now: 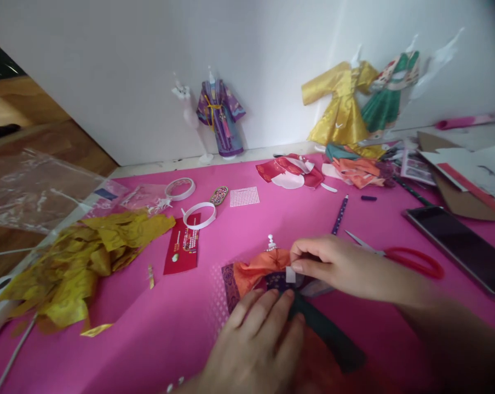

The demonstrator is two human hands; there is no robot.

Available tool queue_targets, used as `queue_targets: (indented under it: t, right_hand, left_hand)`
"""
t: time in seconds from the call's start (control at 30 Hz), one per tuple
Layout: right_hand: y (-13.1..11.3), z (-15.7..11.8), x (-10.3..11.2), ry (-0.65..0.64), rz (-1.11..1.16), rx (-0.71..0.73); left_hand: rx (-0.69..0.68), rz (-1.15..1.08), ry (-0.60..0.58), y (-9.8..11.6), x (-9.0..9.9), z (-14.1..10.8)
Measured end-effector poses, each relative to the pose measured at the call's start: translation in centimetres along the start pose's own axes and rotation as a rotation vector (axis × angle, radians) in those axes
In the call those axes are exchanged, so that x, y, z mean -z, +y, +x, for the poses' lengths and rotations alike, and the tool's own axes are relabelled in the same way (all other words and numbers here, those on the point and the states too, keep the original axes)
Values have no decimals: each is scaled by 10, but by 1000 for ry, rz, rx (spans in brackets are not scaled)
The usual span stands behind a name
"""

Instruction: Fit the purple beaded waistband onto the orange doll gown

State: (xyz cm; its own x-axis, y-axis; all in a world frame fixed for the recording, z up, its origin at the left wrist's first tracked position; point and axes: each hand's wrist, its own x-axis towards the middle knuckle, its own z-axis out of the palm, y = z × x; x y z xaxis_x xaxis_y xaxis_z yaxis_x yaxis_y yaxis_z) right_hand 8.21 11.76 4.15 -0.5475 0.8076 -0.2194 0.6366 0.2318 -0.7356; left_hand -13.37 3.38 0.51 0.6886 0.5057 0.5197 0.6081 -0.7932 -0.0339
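Observation:
My right hand (333, 262) pinches a small white square of tape (291, 274) between thumb and fingertips, right at an orange doll dress (264, 262). The dress has a patterned purple sleeve end and a dark band (329, 328) running toward the lower right. It lies on a doll form whose white neck peg (271, 242) sticks out above the collar. Stretched out with its palm down, my left hand (255, 334) rests on the front of the dress and covers part of it. Much of the orange skirt is hidden under my hands.
Red-handled scissors (414, 261), a purple pencil (340, 214) and a phone (456, 241) lie on the right. Leftward are yellow fabric scraps (108, 246), a red card (182, 246) and tape rolls (200, 215). Dressed doll forms, one in purple (220, 117), stand against the white wall.

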Motion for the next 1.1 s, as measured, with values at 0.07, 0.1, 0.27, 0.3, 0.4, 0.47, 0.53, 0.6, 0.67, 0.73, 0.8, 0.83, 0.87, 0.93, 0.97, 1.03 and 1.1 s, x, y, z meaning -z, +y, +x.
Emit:
queue_targets:
  t: [0.07,0.1,0.27,0.3,0.4,0.47,0.53,0.6,0.67,0.73,0.8,0.83,0.87,0.93,0.97,1.03,1.1]
  right_hand:
    - [-1,1,-1,1,2,-2]
    - [-2,2,-2,5,1,1]
    - [-7,5,-5,12,-13,-6]
    - [-8,5,-6,6,-20,-13]
    - [-9,5,-8,-2,-39,-24]
    - [-9,5,-9,-7,-49,-26]
    - [-9,5,-10,-18,-49,-33]
    - [-9,4,-10,-20,-44,-37]
    - [-9,4,-11,-17,-41,-37]
    - [-9,4,-12,-19,-45,-38]
    - [-10,4,-12,-25,-48,-42]
    - [-10,4,-12,-23,-51,-45]
    - [-10,4,-13,-22,-53,-47]
    - [-9,4,-13,-20,-54,-51]
    - [-9,4,-13,-19,-53,-52]
    - [-9,3,-13,-21,-54,-51]
    - [-9,3,-13,-24,-56,-54]
  left_hand:
    - [14,-5,8,-1,-4,-1]
    - [18,-6,15,-2,-6,-1]
    - [27,-24,42,-3,-10,0]
    - [32,-25,47,-3,-11,-1]
    - [39,-23,57,-2,-14,-3]
    - [43,-24,67,-2,-15,-6]
    - [19,-16,49,-3,-14,-8]
    - [-17,-6,-7,-4,-12,-11]
    - [-41,0,-59,-6,-9,-13]
    - [-54,-4,-89,-7,-8,-14]
    - [-67,-11,-98,-8,-7,-15]
    - [-69,-14,-101,-8,-8,-15]
    - [-70,-16,-103,-8,-8,-16]
    - [-63,-13,-95,-8,-9,-16]
    - [-62,-9,-93,-7,-10,-17]
    - [-49,-1,-71,-5,-13,-17]
    - [-15,-4,-23,-3,-16,-17]
